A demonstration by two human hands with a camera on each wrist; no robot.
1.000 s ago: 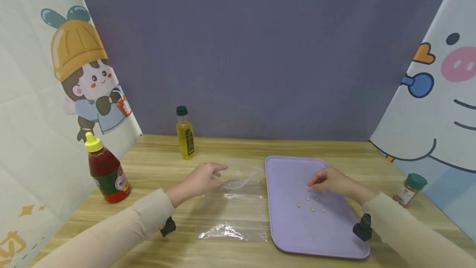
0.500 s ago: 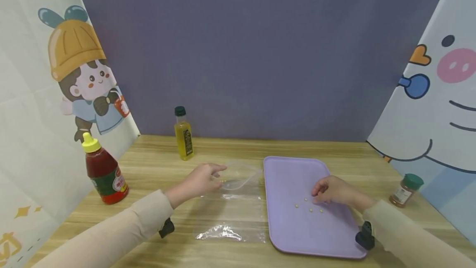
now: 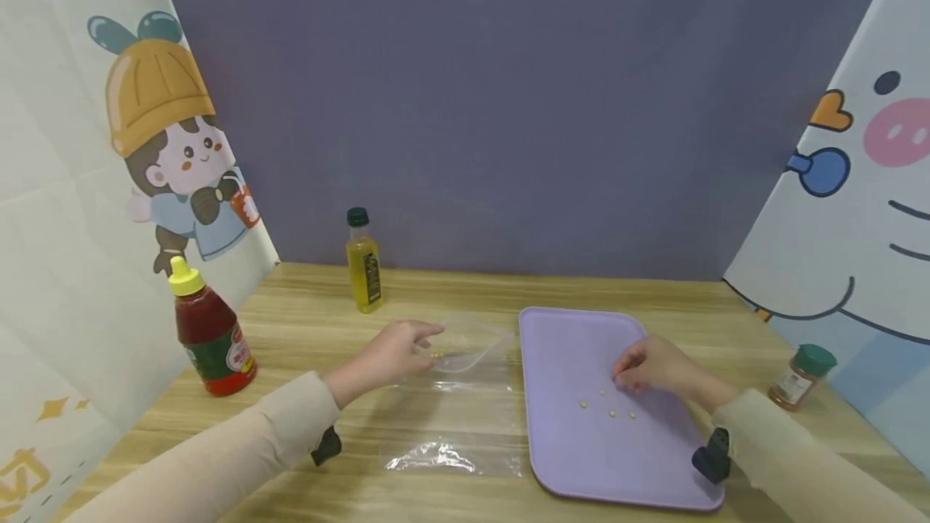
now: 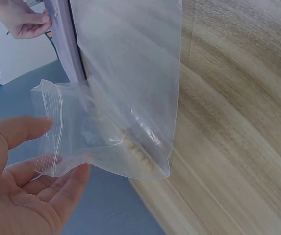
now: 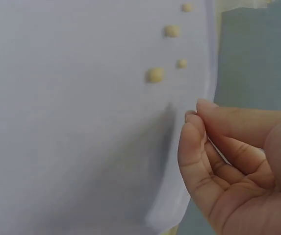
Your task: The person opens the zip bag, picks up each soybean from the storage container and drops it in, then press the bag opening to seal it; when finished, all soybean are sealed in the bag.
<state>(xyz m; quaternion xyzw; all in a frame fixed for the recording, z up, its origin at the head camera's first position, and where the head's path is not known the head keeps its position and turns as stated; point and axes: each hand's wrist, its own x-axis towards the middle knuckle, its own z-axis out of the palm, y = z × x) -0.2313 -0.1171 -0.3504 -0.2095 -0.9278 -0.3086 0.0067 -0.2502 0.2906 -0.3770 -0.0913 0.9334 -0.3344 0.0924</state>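
Wood-grain table (image 3: pixel 450 289). Left: sauce bottle (image 3: pixel 213 341); farther, oil bottle (image 3: pixel 364 273). By left hand (image 3: pixel 400 349), thumb and fingers parted, clear bag (image 3: pixel 465 414) held at mouth; bagged beads (image 4: pixel 139 155) inside. Purple tray (image 3: pixel 567 353) dotted with loose beads (image 3: pixel 612 413); right hand (image 3: pixel 650 366) over it, fingertips brought together, anything held cannot be told.

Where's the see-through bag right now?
In the head view, the bag lies mostly on the table, just left of the purple tray, with the left hand at its open mouth.
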